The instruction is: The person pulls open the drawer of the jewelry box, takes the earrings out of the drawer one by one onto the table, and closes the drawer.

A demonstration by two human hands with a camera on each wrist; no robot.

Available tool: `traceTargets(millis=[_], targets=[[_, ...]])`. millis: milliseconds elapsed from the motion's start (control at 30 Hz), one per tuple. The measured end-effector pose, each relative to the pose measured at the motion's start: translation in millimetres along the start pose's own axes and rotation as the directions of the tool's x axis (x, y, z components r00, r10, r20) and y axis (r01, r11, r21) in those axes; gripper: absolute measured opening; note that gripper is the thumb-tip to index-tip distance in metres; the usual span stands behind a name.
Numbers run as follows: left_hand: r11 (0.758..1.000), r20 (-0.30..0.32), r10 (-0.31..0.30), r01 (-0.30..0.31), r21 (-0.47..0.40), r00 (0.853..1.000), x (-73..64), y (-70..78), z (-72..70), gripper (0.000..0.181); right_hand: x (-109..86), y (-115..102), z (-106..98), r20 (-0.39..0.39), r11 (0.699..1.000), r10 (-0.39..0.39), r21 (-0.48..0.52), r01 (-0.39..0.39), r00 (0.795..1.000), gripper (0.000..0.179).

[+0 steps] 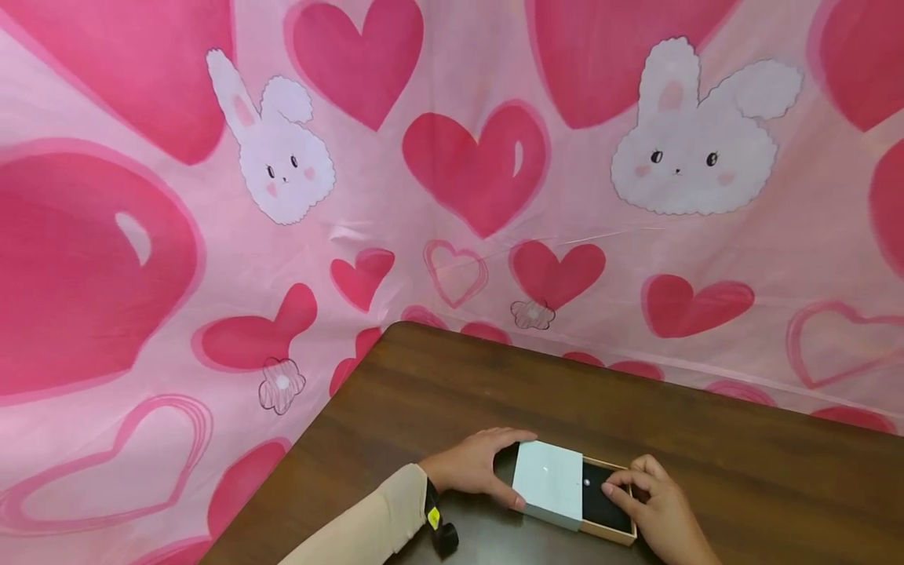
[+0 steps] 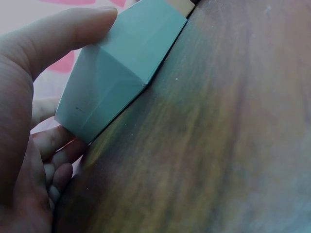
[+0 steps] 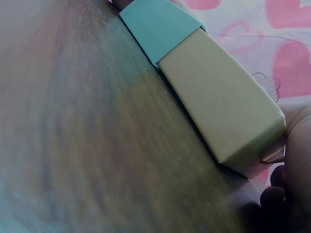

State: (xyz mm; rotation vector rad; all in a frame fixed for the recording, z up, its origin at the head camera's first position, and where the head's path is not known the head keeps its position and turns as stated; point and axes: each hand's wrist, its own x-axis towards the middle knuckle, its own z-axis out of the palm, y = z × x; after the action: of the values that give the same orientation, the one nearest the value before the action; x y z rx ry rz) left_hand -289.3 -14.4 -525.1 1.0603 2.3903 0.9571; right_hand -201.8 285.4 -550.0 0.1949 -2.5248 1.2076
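A pale blue slide-out box lies on the table, its sleeve [image 1: 549,480] partly drawn off a tan drawer [image 1: 609,531]. Inside the drawer is a black insert [image 1: 596,502] with a small, shiny, pearl-like piece [image 1: 586,482] on it. My left hand [image 1: 480,468] grips the sleeve's left end, thumb on the near side and fingers along the far side. At the drawer's right end, my right hand [image 1: 653,498] reaches over the wall. Its thumb and forefinger come together over the insert, just right of the pearl-like piece; I cannot tell what they pinch.
The dark brown wooden table [image 1: 452,384] has its far corner and back edge near a pink cloth [image 1: 452,47] with hearts and rabbit faces. A black strap [image 1: 432,502] with a small device sits on the left wrist, by the beige sleeve cuff [image 1: 406,490].
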Motion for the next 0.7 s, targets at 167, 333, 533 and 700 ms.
traceTargets(millis=[167, 333, 533, 700], targets=[[1.0, -0.009, -0.011, 0.011, -0.003, 1.0, 0.7, -0.8, 2.8, 0.09, -1.8, 3.5, 0.8, -0.027, 1.0, -0.007, 0.021, 0.008, 1.0, 0.018], [1.0, -0.012, -0.019, 0.019, -0.015, 1.0, 1.2, -2.7, 3.5, 0.09, -1.6, 3.4, 1.0, -0.048, 0.999, -0.002, 0.037, 0.004, 0.999, 0.016], [0.999, 0.001, -0.037, 0.037, -0.02, 0.999, 1.5, -1.7, 2.8, 0.088, -1.6, 2.3, -0.1, -0.069, 1.0, 0.002, 0.023, 0.0, 0.998, 0.014], [0.999, 0.003, -0.044, 0.044, -0.015, 0.999, 1.4, 0.0, 1.6, 0.089, 0.0, 5.5, 1.6, -0.087, 0.999, -0.004, 0.042, 0.008, 0.996, 0.012]])
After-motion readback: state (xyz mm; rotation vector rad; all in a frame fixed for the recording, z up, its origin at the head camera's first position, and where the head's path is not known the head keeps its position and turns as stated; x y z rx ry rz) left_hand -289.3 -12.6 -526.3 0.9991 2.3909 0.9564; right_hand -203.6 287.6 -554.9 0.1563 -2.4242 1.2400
